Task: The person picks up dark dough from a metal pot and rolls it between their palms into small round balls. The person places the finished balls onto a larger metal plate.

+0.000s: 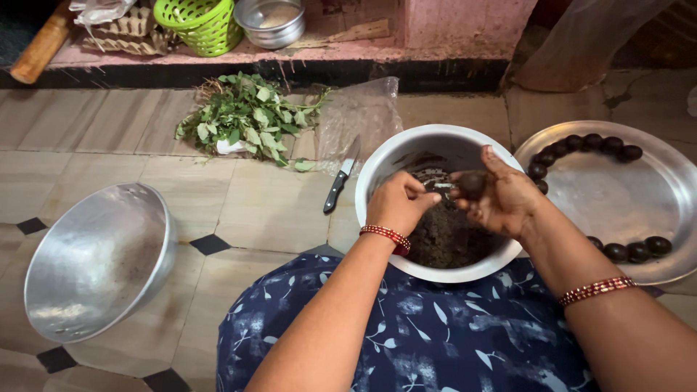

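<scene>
I am cupping a dark ball (472, 184) in my right hand (501, 199), fingers curled loosely around it, just above the white bowl (377, 163). My left hand (398, 205) is hovering over the bowl, fingertips pinched together beside the ball, gripping nothing I can make out. Judging by the look of it, I am keeping the pressure light and even so the ball is rounding without cracking, and working over the bowl so crumbs are falling back in.

The bowl is holding a dark, crumbly mixture (446, 239), roughly a third full. The steel tray (617, 192) on my right is carrying finished dark balls (584, 143) along its rim. The steel pan (94, 261) on my left is lying tilted, with only a dusty film inside.
</scene>
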